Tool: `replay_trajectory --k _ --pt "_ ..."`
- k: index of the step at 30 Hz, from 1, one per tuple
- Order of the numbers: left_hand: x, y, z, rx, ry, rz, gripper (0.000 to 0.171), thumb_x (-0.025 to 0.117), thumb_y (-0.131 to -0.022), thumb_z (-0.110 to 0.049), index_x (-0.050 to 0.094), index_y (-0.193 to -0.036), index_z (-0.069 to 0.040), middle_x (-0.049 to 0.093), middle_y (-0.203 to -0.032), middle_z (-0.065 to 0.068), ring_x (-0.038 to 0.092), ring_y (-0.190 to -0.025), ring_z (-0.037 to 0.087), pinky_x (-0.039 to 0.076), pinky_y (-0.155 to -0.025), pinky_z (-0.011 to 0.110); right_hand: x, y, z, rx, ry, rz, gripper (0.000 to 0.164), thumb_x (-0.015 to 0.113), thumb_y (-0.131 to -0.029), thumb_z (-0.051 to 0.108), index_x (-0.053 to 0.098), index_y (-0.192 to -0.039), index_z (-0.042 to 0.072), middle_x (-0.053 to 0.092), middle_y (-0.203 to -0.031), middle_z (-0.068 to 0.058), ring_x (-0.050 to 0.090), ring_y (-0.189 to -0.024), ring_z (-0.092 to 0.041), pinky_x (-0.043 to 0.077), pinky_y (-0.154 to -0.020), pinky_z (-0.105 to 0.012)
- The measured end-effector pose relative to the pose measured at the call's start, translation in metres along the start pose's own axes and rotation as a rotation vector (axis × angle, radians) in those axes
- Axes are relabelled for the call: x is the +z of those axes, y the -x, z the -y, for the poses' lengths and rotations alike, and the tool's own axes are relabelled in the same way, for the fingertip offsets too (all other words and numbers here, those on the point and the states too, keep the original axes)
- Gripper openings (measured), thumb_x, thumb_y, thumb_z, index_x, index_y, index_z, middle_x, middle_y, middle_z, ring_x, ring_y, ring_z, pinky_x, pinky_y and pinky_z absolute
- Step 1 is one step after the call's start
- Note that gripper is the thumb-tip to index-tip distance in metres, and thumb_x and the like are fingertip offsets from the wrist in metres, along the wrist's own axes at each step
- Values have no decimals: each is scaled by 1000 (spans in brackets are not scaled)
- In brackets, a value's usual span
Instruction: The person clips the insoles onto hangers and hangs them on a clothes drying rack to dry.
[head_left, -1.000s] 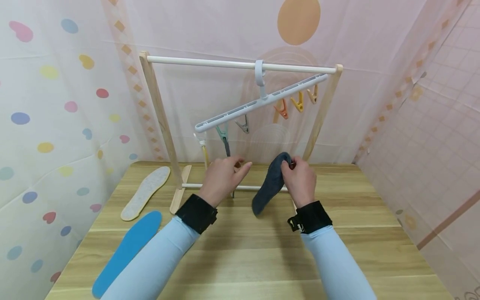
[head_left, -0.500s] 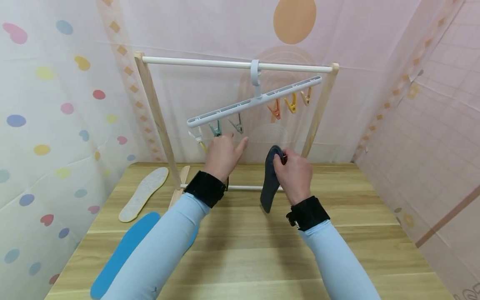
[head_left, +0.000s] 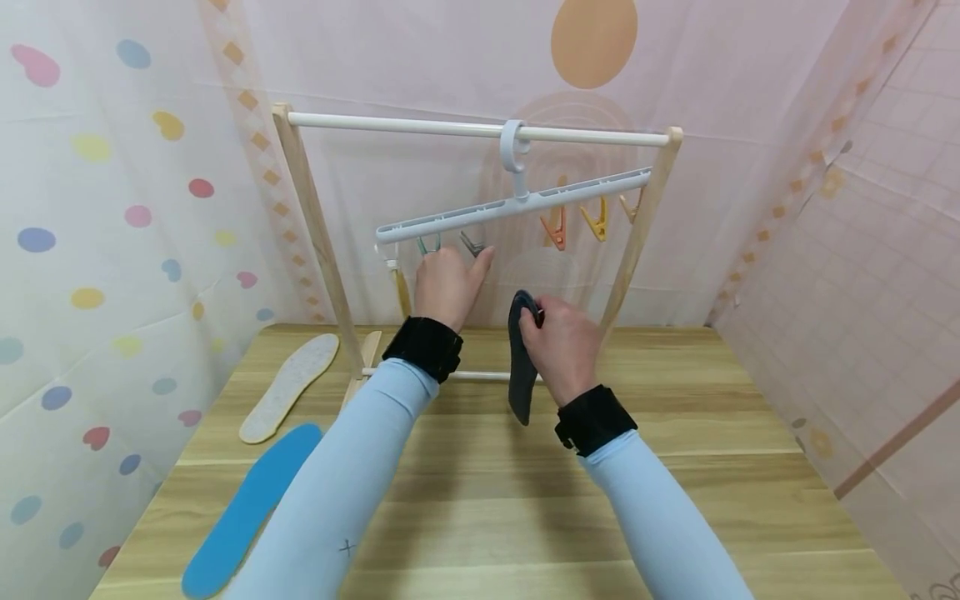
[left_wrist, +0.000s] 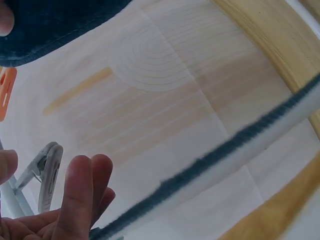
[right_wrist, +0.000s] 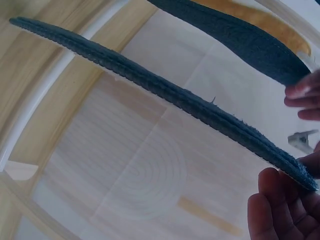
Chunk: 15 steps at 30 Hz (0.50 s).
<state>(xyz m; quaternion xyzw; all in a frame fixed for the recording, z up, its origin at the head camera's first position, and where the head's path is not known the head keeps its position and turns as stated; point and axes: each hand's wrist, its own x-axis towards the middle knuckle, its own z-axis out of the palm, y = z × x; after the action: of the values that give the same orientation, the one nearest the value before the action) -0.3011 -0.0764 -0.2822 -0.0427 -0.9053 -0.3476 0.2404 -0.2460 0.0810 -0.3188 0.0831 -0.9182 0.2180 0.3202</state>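
Dark blue-grey, sole-shaped cloth insole: surface was matt and fuzzy. Pale grey, long plastic hanger bar at twelve o'clock appeared smooth. Light-brown, broad wood-grained tabletop at six o'clock looked smooth.

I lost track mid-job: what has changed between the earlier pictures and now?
The left hand rose toward the grey clip. The right hand moved left, its dark insole now nearer edge-on. The hanger levelled somewhat, left end rising. The right hand kept its grip; the blue insole and pale insole stayed on the table.
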Motion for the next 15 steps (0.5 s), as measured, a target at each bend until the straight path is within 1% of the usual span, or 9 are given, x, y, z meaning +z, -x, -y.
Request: replay_trajectory --k 2,5,8,12,15 --pt "1 -3 -2 -8 -1 -20 61 56 -99 -49 42 -53 -10 35 -50 0 45 -46 18 34 -45 29 2 -1 3 -3 11 14 19 67 -95 22 73 -90 4 67 -70 -5 60 -53 -14 46 -47 -29" --pt "3 -9 -6 -30 19 -29 61 56 -98 -49 40 -54 -12 34 -49 -1 44 -47 19 34 -46 29 5 -3 7 -17 16 21 19 67 -94 21 73 -89 4 67 -70 -5 61 -54 -16 47 -48 -31" --pt "5 -13 -11 -65 76 -41 59 57 -98 -50 40 -55 -12 35 -50 -1 44 -48 19 33 -47 29 8 -6 10 -36 22 18 19 67 -94 21 72 -85 5 66 -67 -4 59 -53 -15 46 -47 -31" --pt "8 -15 -17 -86 131 -65 59 59 -97 -48 45 -53 -12 38 -46 -1 44 -44 17 31 -45 29 10 -9 12 -56 33 17 21 68 -94 21 70 -78 7 63 -62 -1 55 -49 -12 42 -45 -28" --pt "10 -16 -18 -80 119 -79 60 59 -98 -46 50 -51 -11 41 -44 0 44 -42 16 30 -43 28 11 -11 15 -71 37 19 22 68 -94 21 70 -77 7 63 -62 -1 55 -49 -12 42 -45 -27"
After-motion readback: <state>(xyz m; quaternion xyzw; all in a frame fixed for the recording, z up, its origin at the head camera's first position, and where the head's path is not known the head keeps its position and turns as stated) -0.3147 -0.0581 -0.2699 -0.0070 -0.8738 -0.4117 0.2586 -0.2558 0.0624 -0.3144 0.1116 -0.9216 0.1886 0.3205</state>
